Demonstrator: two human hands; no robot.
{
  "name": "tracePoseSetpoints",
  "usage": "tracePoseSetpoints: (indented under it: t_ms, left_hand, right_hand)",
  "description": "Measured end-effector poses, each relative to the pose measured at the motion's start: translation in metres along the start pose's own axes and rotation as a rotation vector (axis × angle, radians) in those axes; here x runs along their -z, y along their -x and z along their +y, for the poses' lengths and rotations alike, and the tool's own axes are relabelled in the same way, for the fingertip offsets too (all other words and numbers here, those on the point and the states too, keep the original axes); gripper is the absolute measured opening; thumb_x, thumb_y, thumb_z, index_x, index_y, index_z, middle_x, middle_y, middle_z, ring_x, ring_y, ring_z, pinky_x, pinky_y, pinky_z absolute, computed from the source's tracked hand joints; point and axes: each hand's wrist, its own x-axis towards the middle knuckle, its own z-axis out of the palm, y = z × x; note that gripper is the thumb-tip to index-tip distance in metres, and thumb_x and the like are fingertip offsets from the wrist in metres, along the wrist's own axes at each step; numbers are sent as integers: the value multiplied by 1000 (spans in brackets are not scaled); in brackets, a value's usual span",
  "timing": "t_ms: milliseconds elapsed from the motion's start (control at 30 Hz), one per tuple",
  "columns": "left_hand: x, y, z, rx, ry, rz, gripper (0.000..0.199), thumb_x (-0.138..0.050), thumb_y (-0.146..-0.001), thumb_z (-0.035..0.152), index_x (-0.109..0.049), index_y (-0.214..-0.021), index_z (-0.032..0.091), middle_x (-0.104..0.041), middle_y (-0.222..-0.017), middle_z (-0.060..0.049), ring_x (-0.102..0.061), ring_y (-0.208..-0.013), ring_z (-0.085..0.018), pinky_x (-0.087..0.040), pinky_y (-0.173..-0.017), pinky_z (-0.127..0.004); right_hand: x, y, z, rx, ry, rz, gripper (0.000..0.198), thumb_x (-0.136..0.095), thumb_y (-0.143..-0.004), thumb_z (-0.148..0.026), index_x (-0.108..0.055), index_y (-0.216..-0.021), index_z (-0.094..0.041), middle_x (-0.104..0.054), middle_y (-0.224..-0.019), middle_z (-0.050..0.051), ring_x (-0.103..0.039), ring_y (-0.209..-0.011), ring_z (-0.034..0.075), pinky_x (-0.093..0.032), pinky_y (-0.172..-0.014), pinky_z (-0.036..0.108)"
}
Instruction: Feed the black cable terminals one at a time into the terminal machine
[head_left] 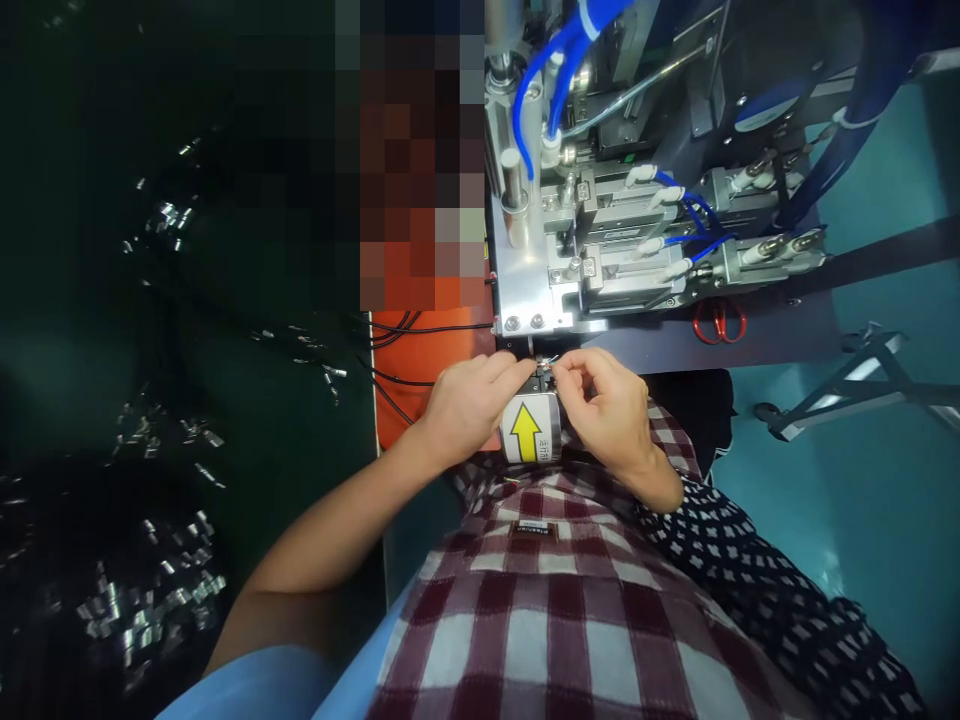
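My left hand (474, 402) has its fingers closed together at the front of a metal machine (529, 295). Facing it, my right hand (606, 408) makes a pinch with thumb and forefinger. A small shiny piece (545, 364) shows between the two sets of fingertips, over a dark fixture (537, 382). What exactly each hand grips is too small and covered to make out. Just below the fingers is a white label with a yellow arrow (526, 430). A black cable (405, 380) runs toward my left hand from the left.
Blue air tubes (551, 70) and several metal cylinders (630, 275) fill the machine at upper right. Red-handled scissors (718, 322) lie on the dark table edge. On the left, many dark cables with shiny ends (150, 600) lie beside an orange surface (397, 425). A metal stand (832, 390) is on the right.
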Motion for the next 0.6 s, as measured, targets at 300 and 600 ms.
tracePoseSetpoints:
  t_ms: [300, 600]
  left_hand:
    - [0, -1, 0, -16, -15, 30, 34, -36, -99, 19, -67, -113, 15, -69, -86, -6, -61, -72, -17, -45, -63, -28]
    - [-1, 0, -1, -16, 3, 9, 34, -37, -97, 20, -66, -115, 15, -69, -86, -7, -61, -73, -18, -46, -64, -28]
  right_hand:
    - [-5, -6, 24, -395, -610, -154, 20, -64, -85, -37, -64, -80, -17, -55, -60, -3, -47, -49, 10, -39, -50, 25]
    - [-10, -12, 16, -435, -717, -159, 13, -72, -75, -29, -65, -75, -18, -54, -56, -4, -48, -50, 10, -38, -51, 25]
